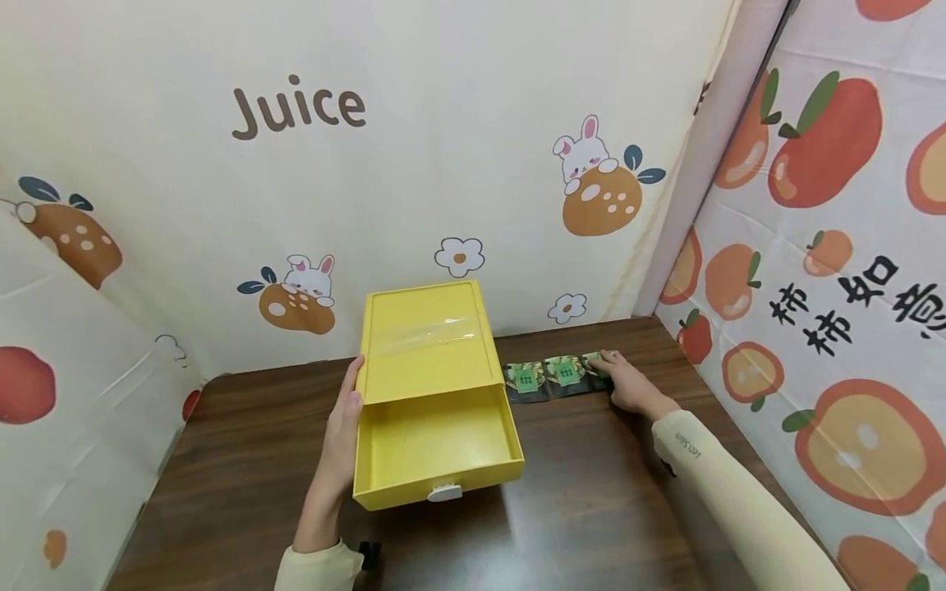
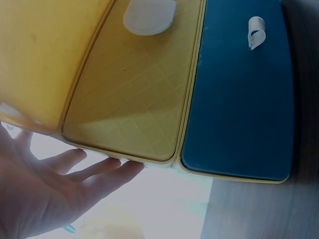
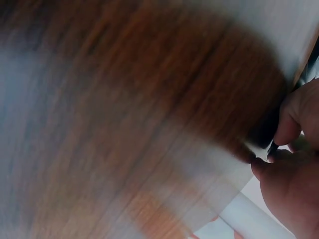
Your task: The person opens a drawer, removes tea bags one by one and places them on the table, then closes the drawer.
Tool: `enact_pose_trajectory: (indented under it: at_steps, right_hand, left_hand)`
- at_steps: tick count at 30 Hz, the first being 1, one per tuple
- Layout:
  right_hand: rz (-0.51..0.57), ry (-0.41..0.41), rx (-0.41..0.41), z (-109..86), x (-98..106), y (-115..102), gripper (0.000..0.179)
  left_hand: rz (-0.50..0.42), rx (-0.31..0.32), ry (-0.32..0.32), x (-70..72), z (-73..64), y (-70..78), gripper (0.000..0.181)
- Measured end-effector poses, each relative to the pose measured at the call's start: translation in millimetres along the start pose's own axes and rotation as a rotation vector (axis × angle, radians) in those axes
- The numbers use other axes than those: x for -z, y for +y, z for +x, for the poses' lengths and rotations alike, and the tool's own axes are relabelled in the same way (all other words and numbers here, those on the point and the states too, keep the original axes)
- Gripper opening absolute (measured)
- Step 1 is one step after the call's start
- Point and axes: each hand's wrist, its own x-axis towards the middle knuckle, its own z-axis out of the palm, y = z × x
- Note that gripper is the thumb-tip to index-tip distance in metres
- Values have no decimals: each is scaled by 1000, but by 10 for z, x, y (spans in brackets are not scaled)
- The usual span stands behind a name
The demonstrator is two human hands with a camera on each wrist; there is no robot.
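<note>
- Packets (image 1: 566,372) in a joined row lay on the table (image 1: 584,484), to the right of the box (image 1: 421,341); the right hand (image 1: 631,386) appeared to pinch the end farthest from the box, leaving little gap between thumb and fingers.
- Against the box's left side, the left hand (image 1: 342,435) pressed with fairly straight fingers, not wrapped round it.
- Likely step in hand: gathering the packets while steadying the box; the next move seemed to call for a secure pinch before lifting.
- At the box's front, the top drawer (image 1: 443,439) stood pulled out.
</note>
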Motion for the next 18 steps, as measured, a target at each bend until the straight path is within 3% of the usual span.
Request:
enact_pose_trajectory:
  at_steps: [12,18]
  right_hand:
    - [19,0,5,-40,36,14,84]
    - [32,46,17,-84,37,10,78]
  left_hand:
    - [-19,-14,-18,-13,14,-3,50]
    - [-28,-19,-23,4,-2,-1,50]
